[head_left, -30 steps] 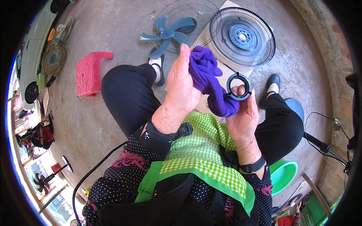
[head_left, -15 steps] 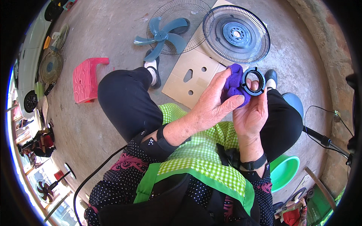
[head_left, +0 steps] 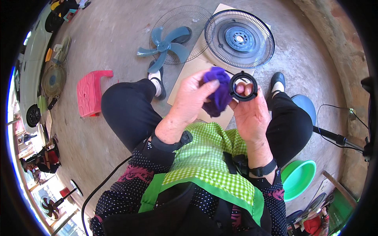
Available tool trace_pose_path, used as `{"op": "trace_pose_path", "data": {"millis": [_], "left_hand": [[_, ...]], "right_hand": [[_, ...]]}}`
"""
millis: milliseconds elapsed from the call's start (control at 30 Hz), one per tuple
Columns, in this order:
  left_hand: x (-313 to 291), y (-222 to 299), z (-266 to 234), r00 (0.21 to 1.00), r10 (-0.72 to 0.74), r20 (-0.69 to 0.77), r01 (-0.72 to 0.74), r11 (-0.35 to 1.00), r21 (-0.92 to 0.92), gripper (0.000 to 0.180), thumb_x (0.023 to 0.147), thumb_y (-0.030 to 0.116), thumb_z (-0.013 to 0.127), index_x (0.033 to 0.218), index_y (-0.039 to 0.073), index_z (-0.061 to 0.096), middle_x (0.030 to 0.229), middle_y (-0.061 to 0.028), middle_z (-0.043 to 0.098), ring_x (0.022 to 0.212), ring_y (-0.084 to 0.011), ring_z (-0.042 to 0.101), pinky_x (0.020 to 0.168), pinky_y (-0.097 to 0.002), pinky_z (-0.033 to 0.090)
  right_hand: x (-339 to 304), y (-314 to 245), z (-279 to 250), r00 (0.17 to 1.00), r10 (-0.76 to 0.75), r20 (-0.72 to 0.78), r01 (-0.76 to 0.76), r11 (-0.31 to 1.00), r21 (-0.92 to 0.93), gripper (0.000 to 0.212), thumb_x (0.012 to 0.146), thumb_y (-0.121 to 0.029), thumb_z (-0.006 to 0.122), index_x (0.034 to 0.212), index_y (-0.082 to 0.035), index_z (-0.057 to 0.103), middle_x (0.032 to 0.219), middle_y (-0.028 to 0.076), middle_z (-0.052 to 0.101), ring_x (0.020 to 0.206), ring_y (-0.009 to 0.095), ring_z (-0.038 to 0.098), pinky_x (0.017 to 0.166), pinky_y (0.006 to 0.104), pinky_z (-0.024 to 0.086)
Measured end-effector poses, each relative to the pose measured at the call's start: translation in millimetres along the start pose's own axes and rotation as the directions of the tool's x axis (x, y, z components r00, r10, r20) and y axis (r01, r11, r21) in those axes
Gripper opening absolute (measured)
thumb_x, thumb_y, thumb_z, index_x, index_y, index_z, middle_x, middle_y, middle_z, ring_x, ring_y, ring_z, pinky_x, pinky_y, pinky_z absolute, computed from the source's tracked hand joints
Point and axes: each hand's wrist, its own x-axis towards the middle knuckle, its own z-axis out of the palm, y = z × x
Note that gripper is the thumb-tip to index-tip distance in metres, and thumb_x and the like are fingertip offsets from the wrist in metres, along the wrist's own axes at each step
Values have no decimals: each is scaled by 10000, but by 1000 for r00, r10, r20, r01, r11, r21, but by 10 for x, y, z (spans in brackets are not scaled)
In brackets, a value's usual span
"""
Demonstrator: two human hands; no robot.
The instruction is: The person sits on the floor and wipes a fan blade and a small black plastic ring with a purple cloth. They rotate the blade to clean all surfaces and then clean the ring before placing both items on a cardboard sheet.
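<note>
Bunched in my left hand (head_left: 191,96) is a purple cloth (head_left: 217,92), pinched between thumb and fingers. A black plastic ring with small tabs round its rim (head_left: 233,93) is gripped by my right hand (head_left: 252,114), some fingertips showing through its opening. The cloth hangs close beside the ring's left side; whether they touch I cannot tell. Both hands are raised over my lap, in front of a sheet of cardboard (head_left: 185,78). Beyond them lies a round black fan grille with a blue centre (head_left: 256,47).
Blue fan blades (head_left: 163,46) rest by a thin wire grille (head_left: 185,11) at the far left. A pink stool (head_left: 94,92) stands left of my knee. To the right are a green basin (head_left: 303,171), a blue round seat (head_left: 305,106) and a black pole with a cable (head_left: 332,135).
My left hand has drawn the purple cloth leftward and down, away from the ring. The right hand has shifted slightly left with the ring, which faces me more squarely.
</note>
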Motion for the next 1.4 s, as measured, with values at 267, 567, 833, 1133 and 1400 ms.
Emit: {"op": "trace_pose_path", "data": {"millis": [267, 567, 833, 1133, 1400], "left_hand": [[-172, 336, -53, 864, 487, 128, -442, 855, -270, 363, 950, 47, 517, 1306, -5, 462, 1230, -158, 576, 1111, -277, 606, 974, -417, 498], [-30, -138, 171, 713, 580, 393, -679, 432, 594, 683, 775, 254, 756, 1352, 58, 447, 1355, -203, 427, 1215, -382, 466, 1034, -440, 380], [34, -219, 106, 725, 597, 344, -669, 490, 559, 465, 854, 197, 698, 1227, 38, 472, 1177, -163, 514, 1105, -323, 534, 954, -362, 425], [30, -162, 112, 839, 510, 191, -520, 648, 556, 347, 890, 177, 672, 1144, 0, 515, 1002, -112, 629, 923, -224, 629, 823, -317, 490], [19, -97, 85, 967, 249, -56, -236, 955, 179, 274, 976, 239, 563, 1108, -1, 559, 959, -58, 654, 856, -112, 616, 761, -251, 500]], "right_hand": [[0, 61, 41, 987, 13, -159, -42, 982, -183, 311, 1041, -308, 345, 1081, -58, 525, 1064, 77, 569, 1040, 189, 582, 779, 382, 568], [-107, 123, 50, 993, 37, -116, -61, 975, -214, 473, 984, -278, 382, 1357, 9, 435, 1298, 123, 534, 1187, 226, 527, 1049, 367, 388], [-131, 114, -50, 991, 8, -135, -63, 911, -408, 354, 916, 11, 513, 1270, 13, 529, 1202, 111, 585, 1078, 220, 588, 907, 315, 485], [-105, 62, -11, 968, 180, -175, -228, 922, -312, 336, 1003, -170, 408, 1262, 11, 521, 1139, 104, 612, 988, 221, 631, 906, 344, 508], [-86, 70, 77, 942, 308, -133, -325, 936, -133, 400, 1016, -326, 344, 1147, -2, 540, 1002, 91, 632, 805, 212, 614, 730, 345, 504]]}}
